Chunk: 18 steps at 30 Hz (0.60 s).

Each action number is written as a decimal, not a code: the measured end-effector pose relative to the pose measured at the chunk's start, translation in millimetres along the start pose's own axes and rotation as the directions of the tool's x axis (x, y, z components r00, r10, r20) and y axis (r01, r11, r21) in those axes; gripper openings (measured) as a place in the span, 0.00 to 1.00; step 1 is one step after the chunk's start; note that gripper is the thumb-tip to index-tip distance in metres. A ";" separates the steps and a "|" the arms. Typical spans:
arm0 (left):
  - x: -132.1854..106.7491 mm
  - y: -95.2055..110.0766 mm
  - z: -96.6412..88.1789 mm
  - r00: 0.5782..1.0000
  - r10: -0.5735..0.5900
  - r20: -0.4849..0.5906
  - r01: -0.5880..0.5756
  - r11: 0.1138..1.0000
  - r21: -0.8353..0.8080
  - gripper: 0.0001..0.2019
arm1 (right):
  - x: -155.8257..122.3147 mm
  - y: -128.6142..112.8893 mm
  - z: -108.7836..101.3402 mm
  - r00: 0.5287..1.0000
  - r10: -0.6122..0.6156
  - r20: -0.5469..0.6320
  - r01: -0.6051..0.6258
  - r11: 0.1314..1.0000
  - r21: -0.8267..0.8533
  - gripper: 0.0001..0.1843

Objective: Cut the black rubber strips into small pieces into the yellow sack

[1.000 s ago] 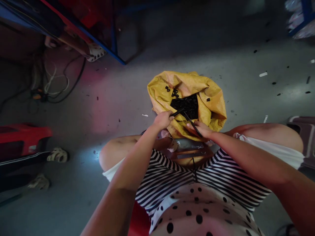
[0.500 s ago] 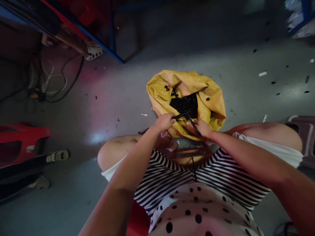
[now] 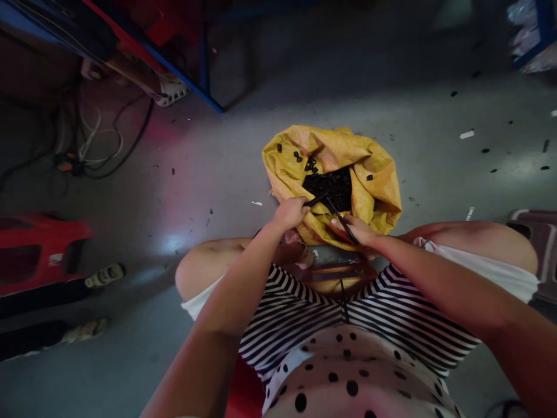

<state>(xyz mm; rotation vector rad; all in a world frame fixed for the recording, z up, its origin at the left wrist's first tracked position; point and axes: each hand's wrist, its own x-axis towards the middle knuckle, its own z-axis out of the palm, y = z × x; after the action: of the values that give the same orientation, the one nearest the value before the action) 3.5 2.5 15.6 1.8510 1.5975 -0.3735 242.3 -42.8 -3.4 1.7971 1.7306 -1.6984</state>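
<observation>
Over the near edge of a yellow woven sack, my left hand is closed on a black strip that points right toward the sack's mouth. My right hand grips a thin dark tool, perhaps a blade or scissors; its exact kind is too small to tell. The tips of strip and tool almost meet above a heap of small black pieces inside the sack. Several black pieces lie on the folded rim, and a single black piece sits at its far left.
A red plastic stool stands at left, with a person's shoes beside it. Cables lie upper left, near a blue metal frame and another person's clog. A brown stool is at right. Scraps dot the floor.
One more black piece now shows on the far left of the sack's rim. A person's lower foot at left has moved right. My hands have barely shifted.
</observation>
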 end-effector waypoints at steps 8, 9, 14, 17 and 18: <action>-4.3 15.9 5.1 0.991 0.132 0.016 -0.132 0.991 -0.022 0.12 | 5.3 -0.3 5.8 1.000 -0.012 -0.022 0.011 1.000 -0.019 0.39; -4.1 15.4 5.9 0.991 0.135 0.018 -0.134 0.990 -0.035 0.13 | 6.4 1.0 6.8 0.999 -0.023 -0.038 0.023 1.000 -0.018 0.38; 0.1 3.5 9.5 0.997 0.073 0.030 -0.072 0.996 -0.052 0.15 | 11.4 6.9 9.6 0.990 -0.089 -0.106 0.083 0.995 -0.052 0.34; 2.2 -1.2 9.9 0.997 0.067 0.042 -0.066 0.997 -0.035 0.12 | 11.7 7.5 9.5 0.985 -0.084 -0.148 0.074 0.995 -0.074 0.34; 2.5 -1.6 9.7 0.997 0.073 0.038 -0.071 0.997 -0.035 0.12 | 11.1 7.1 9.2 0.984 -0.074 -0.163 0.062 0.995 -0.078 0.34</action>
<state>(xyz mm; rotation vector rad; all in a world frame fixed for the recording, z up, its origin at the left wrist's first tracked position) 4.4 -1.7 6.5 1.8589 1.4976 -0.3476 238.9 -45.0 -19.0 1.9172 1.9132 -1.5264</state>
